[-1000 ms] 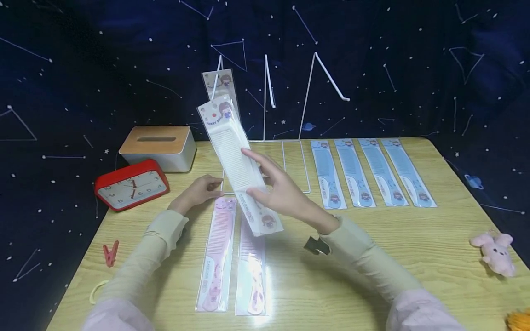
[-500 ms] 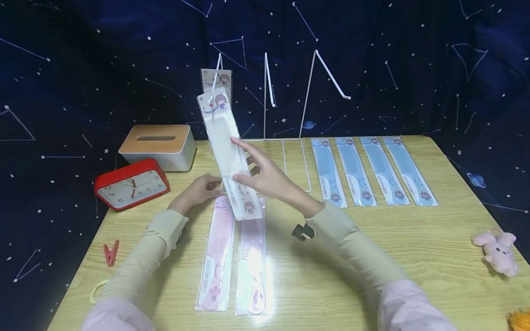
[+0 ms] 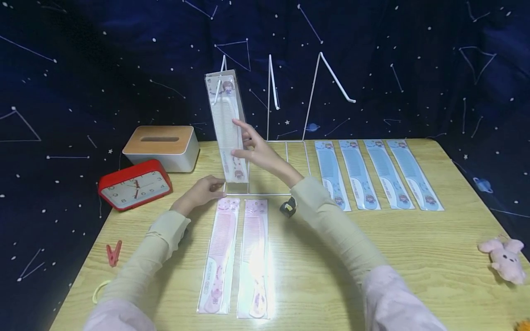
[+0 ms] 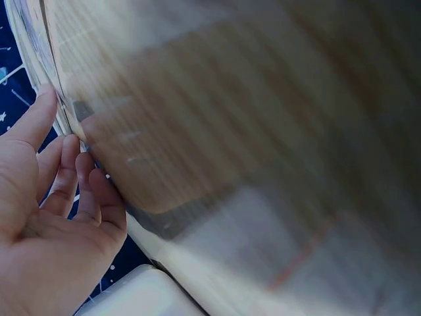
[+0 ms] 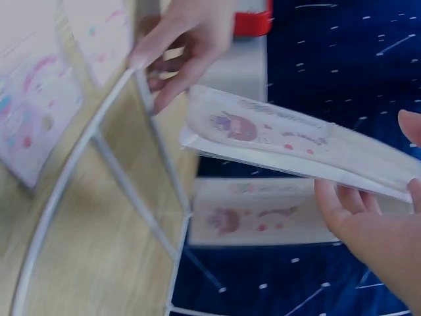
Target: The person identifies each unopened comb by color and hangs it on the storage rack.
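My right hand (image 3: pixel 247 143) pinches a packaged white comb (image 3: pixel 227 120) and holds it nearly upright against the left hook of a white wire rack (image 3: pixel 270 85). A second packaged comb (image 5: pixel 253 218) hangs just behind it. In the right wrist view the held package (image 5: pixel 276 135) lies between my thumb and fingers. My left hand (image 3: pixel 201 191) rests on the table (image 3: pixel 414 257) with relaxed fingers touching the rack's front left base corner (image 5: pixel 141 82). Two pink packaged combs (image 3: pixel 221 253) lie side by side just in front of the rack.
Several blue packaged combs (image 3: pixel 372 172) lie in a row right of the rack. A tissue box (image 3: pixel 161 146) and a red clock (image 3: pixel 134 185) stand at the back left. A red clip (image 3: pixel 112 253) lies near the left edge and a pink plush toy (image 3: pixel 505 259) at the right edge.
My right hand carried the white comb package up and away to the rack's left hook, and the package went from slanted to nearly upright. My left hand stayed at the base.
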Demonstrator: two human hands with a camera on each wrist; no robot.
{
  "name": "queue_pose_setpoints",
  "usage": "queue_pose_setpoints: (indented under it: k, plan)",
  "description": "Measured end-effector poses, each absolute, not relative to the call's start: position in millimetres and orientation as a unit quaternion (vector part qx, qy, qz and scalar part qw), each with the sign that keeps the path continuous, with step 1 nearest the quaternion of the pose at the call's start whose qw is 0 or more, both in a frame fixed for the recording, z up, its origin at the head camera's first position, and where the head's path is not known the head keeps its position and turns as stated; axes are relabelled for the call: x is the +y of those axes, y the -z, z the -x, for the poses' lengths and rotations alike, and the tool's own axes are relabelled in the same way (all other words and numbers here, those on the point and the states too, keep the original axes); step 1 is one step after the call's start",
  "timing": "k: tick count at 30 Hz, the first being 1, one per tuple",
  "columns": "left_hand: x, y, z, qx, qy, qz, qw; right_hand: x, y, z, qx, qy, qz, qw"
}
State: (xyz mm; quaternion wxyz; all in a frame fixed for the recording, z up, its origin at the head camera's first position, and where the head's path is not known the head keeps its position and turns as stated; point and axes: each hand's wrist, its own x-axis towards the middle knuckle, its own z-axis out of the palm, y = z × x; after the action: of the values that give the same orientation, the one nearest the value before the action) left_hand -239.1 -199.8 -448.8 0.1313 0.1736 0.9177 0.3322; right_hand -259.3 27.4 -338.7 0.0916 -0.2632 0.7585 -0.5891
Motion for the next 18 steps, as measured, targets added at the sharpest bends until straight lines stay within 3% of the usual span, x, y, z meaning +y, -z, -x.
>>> queue_pose_setpoints:
  k: [6, 18]
  plan:
    - [-199.0, 446.7, 238.4, 0.914, -0.339, -0.167, 0.145, 26.2, 358.6, 266.7, 0.77, 0.577, 0.25, 0.11]
    - [-200.0, 448.0, 239.5, 0.917, -0.334, -0.162, 0.148, 43.4, 372.4, 250.3, 0.77, 0.592, 0.223, 0.08]
